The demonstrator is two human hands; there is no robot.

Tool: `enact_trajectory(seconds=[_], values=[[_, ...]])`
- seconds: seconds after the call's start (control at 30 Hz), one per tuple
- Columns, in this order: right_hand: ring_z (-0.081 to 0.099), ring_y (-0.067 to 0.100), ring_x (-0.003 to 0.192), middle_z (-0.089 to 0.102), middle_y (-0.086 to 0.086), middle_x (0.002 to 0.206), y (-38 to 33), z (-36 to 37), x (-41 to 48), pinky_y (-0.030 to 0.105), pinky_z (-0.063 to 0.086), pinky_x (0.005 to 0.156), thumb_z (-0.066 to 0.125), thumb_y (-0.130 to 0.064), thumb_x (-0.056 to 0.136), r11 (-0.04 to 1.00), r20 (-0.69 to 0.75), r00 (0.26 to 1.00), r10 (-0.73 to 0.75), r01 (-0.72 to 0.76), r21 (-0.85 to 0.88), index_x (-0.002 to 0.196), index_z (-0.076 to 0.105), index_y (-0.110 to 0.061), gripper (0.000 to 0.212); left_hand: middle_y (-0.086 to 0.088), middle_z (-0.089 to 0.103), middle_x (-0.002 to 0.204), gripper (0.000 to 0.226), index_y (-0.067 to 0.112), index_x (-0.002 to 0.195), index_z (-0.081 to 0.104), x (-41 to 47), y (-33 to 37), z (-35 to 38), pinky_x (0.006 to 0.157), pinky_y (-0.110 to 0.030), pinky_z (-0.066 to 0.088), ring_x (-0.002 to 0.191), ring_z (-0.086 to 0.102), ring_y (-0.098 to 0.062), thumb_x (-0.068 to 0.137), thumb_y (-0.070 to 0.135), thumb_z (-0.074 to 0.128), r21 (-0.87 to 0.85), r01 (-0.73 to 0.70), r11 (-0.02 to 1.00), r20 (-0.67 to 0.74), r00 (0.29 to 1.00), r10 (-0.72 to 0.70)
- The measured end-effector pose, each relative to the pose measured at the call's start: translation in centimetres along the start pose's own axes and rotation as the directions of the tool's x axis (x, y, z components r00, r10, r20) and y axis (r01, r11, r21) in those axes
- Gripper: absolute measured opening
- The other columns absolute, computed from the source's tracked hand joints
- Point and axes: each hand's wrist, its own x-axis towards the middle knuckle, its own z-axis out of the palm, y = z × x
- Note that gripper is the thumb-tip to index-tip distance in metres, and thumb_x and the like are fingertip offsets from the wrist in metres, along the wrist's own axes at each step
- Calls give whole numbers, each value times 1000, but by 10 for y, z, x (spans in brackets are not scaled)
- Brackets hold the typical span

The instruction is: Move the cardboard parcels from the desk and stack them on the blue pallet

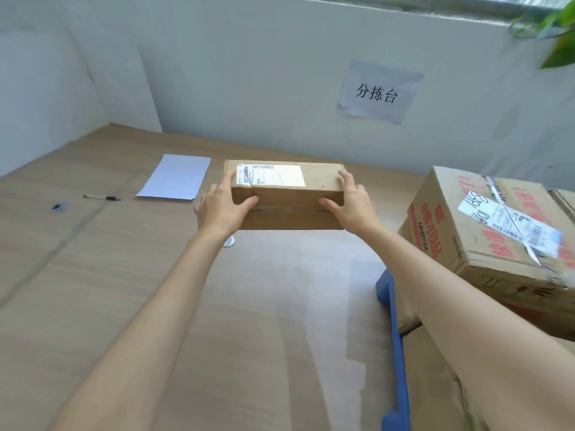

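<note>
A flat brown cardboard parcel with a white shipping label sits at the middle of the wooden desk. My left hand grips its left end, thumb on the front face and fingers over the top. At its right end my right hand grips the same way. The blue pallet lies to the right, below the desk's edge. On the pallet stands a larger parcel with red print and taped labels, on top of other cardboard.
A white sheet of paper lies left of the parcel, with a pen and a small dark object further left. A paper sign hangs on the back wall. Plant leaves show at top right.
</note>
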Motion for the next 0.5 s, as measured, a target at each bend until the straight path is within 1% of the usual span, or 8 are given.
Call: enact_trajectory(seconds=[0.07,0.13,0.27,0.4,0.5], values=[[44,33,125,45,16,132,-17,-29,-8,42,37,99,54,-51,92,999,-66,996,-51,50,-18,150,19,-26,73,-12,56,124,67,34,143,33,-2,20,-26,94,-45,36,119,49,-35,85,51,62,21,-34,999,-65,997,36],[46,33,125,46,16,132,-30,-58,-17,42,39,98,52,-51,92,996,-125,988,-86,85,-16,149,21,-24,70,-13,56,123,65,34,142,34,-7,42,-51,93,-45,36,119,49,-35,86,52,61,31,-65,997,-116,991,68],[48,32,121,46,16,130,-38,-113,-39,42,41,95,51,-49,94,990,-257,959,-119,134,43,147,26,-23,65,-13,59,120,64,33,142,35,-25,91,-83,94,-46,35,118,50,-35,86,54,59,48,-156,987,-185,969,162],[49,32,118,47,16,127,-18,-165,-66,38,39,94,52,-47,94,981,-360,925,-122,167,99,146,29,-22,62,-14,59,120,63,31,142,35,-52,150,-97,93,-46,36,117,51,-36,87,54,57,79,-222,972,-208,950,233],[50,31,116,48,16,126,14,-206,-89,41,41,96,52,-47,94,983,-416,904,-103,157,98,146,30,-22,62,-14,59,122,63,31,141,36,-78,196,-92,95,-46,35,118,51,-36,87,56,56,88,-271,958,-194,939,284]])
